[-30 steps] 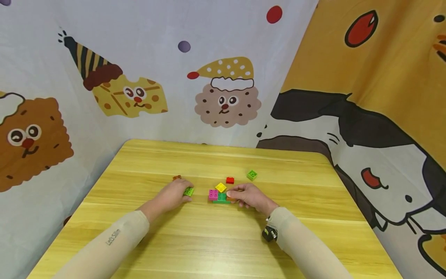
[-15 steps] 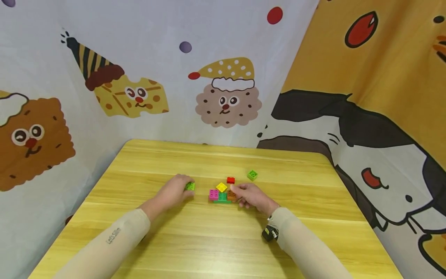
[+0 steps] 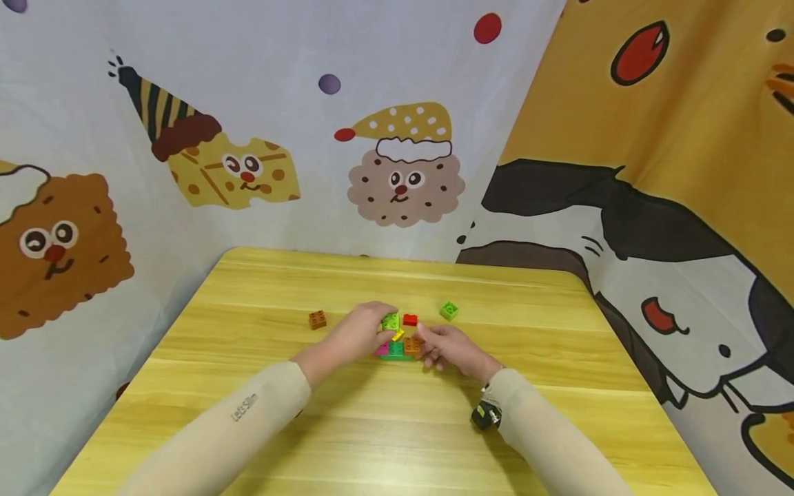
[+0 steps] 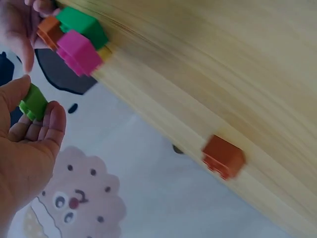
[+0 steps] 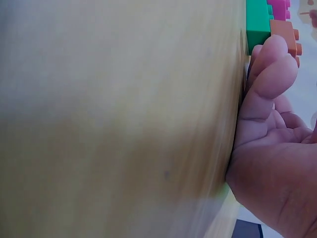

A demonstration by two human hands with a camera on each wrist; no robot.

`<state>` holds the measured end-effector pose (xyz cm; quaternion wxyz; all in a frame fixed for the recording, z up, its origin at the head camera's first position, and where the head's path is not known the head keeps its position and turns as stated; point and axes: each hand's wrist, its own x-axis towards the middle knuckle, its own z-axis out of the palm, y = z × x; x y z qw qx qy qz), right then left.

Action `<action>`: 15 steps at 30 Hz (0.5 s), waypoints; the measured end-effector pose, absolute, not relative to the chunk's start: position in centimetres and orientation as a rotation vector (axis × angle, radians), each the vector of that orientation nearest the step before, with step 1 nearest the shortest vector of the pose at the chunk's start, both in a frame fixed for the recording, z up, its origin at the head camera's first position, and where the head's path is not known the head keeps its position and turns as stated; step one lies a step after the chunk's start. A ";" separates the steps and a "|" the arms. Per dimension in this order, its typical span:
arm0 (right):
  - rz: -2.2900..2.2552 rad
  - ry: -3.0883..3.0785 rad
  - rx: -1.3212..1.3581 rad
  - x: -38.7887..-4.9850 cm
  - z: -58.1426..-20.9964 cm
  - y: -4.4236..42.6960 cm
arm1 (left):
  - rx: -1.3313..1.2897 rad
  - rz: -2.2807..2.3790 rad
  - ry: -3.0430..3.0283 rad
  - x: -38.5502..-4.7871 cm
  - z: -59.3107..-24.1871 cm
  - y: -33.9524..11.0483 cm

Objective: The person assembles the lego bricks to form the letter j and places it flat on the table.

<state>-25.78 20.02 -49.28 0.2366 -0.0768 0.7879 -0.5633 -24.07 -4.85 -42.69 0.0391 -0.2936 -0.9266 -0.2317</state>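
My left hand (image 3: 356,335) pinches a light green brick (image 3: 391,322) between thumb and fingers, above the built group; the left wrist view shows this brick (image 4: 34,102) held clear of the group. A green base brick (image 3: 395,357) carries a pink brick (image 4: 79,51) and an orange-brown brick (image 3: 412,345) at its two ends, with green studs between them. Just behind the group, a yellow brick (image 3: 398,335) is partly covered by the left hand. My right hand (image 3: 455,350) rests at the right end, its fingers beside the orange-brown brick (image 5: 284,36), thumb raised off it.
Behind the group lies a small red brick (image 3: 410,320). Another light green brick (image 3: 449,311) sits farther back to the right. A brown brick (image 3: 317,319) stands on the wooden table (image 3: 372,434) at the left. A patterned cloth hangs behind the table.
My left hand has moved right with the light green brick, from beside the brown brick to the group. My right thumb has come off the orange-brown brick, and the yellow brick appears tilted.
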 end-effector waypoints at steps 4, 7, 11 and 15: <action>-1.548 2.139 -0.214 -25.7 -49.1 20.3 | -0.966 -0.736 -2.836 -24.1 -42.6 -3.2; -1.551 2.128 -0.208 -25.7 -49.1 20.4 | -1.012 -0.697 -2.850 -24.1 -42.9 -2.3; -1.550 2.123 -0.215 -25.9 -49.2 20.4 | -1.016 -0.629 -2.878 -24.3 -43.6 -1.5; -1.551 2.118 -0.213 -25.9 -49.4 20.3 | -0.997 -0.589 -2.907 -24.6 -44.3 -1.1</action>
